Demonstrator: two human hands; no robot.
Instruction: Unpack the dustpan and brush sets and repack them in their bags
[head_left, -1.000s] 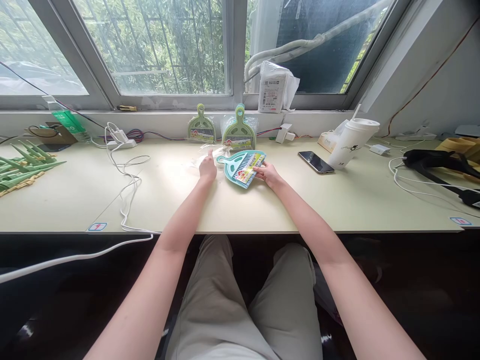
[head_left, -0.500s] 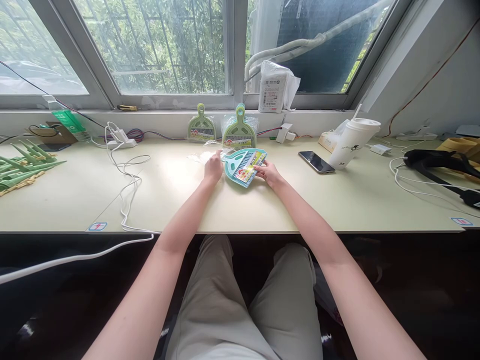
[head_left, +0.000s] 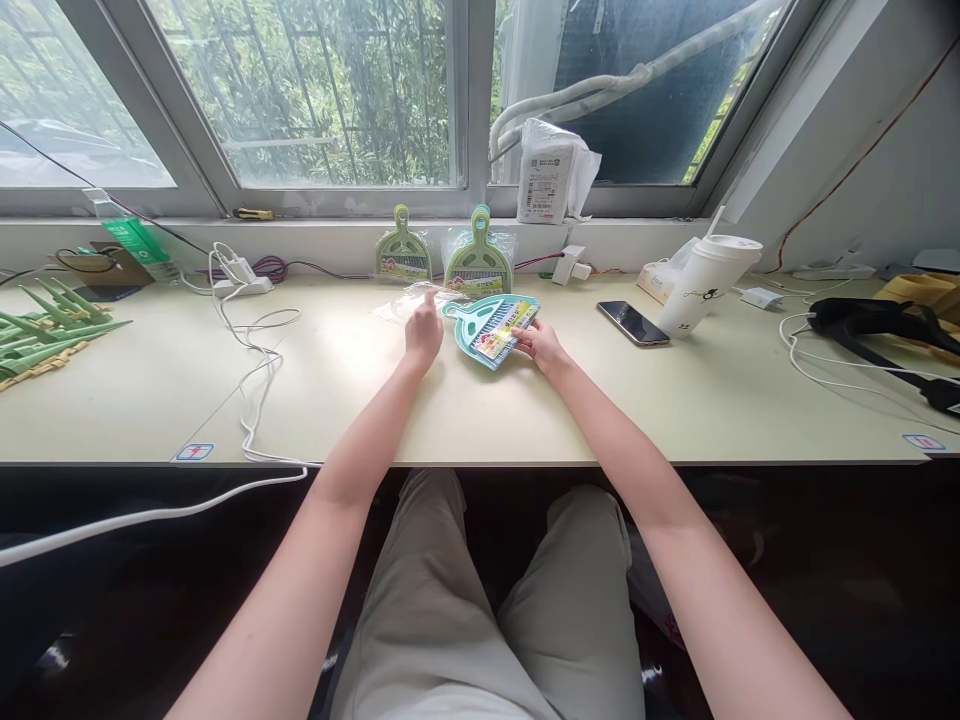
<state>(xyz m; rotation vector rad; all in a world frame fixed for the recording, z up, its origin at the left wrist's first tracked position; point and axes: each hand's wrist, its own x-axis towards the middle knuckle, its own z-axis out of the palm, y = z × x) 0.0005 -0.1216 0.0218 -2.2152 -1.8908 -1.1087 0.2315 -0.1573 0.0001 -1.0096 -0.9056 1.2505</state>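
My right hand [head_left: 541,346] grips the broad edge of a small teal dustpan [head_left: 469,322], fingers under it and thumb on top. A little brush and a colourful printed card [head_left: 497,335] lie across the pan. Its handle end points left, toward my other hand. My left hand [head_left: 425,330] is closed on a clear plastic bag [head_left: 409,302], which spreads out crumpled behind and left of the fist. The bag and the dustpan are apart. Two green dustpan sets, one on the left [head_left: 403,250] and one on the right [head_left: 480,262], lean upright against the wall behind, wrapped in clear plastic.
On the right are a phone [head_left: 632,324], a white cup [head_left: 709,285] with a straw, a tissue box [head_left: 660,280] and a black strap [head_left: 862,325]. White cables [head_left: 259,370] cross the table at left, near green woven leaves [head_left: 56,325] and a bottle [head_left: 139,240].
My left hand has drawn slightly left with the plastic bag, away from the dustpan, whose handle end is now bare. The dustpan in my right hand has shifted a little to the right.
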